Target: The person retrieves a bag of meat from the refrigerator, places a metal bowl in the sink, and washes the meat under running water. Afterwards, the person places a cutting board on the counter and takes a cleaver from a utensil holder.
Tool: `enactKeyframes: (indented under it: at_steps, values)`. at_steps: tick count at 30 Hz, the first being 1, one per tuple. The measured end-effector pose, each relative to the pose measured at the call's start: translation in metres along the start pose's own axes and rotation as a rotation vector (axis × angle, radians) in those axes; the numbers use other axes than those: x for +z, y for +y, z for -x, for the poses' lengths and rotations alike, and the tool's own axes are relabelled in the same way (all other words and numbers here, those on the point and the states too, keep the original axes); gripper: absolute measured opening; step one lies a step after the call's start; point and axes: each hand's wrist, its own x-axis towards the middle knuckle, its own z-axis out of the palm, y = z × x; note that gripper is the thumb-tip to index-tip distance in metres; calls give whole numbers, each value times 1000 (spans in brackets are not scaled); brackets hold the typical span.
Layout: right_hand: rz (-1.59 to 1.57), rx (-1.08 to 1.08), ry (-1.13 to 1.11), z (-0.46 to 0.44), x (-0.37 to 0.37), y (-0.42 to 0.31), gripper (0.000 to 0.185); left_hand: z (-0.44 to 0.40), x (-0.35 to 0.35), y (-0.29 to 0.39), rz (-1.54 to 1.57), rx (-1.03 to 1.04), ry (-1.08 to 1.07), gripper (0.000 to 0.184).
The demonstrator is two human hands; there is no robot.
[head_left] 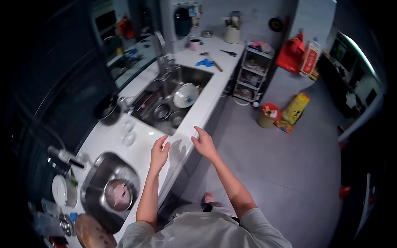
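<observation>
Both of my hands are raised in front of me near the counter's front edge. My left hand [159, 153] is over the white counter [144, 145], its thumb and fingers apart and nothing in it. To its right, my right hand [203, 143] hangs by the counter edge with thumb and fingers apart, also holding nothing. Just beyond them is the large sink [140, 89], with a white bowl [185, 95] and metal bowls [162, 111] inside. A smaller sink [93, 182] at the lower left contains a metal bowl with pale pink meat [120, 194].
A dark pot [108, 110] and glass items [128, 138] stand between the sinks. A blue cloth [205, 63] lies beyond the large sink. Rightwards are a wheeled shelf [252, 72], a bin [266, 119], a yellow bag [294, 112] and a hanging red bag [291, 53].
</observation>
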Motion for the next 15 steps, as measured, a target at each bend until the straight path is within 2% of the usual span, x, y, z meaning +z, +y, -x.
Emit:
enactKeyframes:
  at_steps: [1,4,7,8,15]
  values:
    - [-23,94,2,-13,-29,7,49,-22,30,8,52,8,-52,35]
    - [39,79,173,-51,-87,57,47,-76,106,34,95,46,-163,36]
    - [-6,165,254,-84,-136,94,46,-130,171,53,123,71,-235,35]
    - [16,97,328,-96,-139,132,45,-149,191,55,138,68,-261,35]
    - [-31,196,337,-213,-213,230,44,-290,312,63,223,7,-344,32]
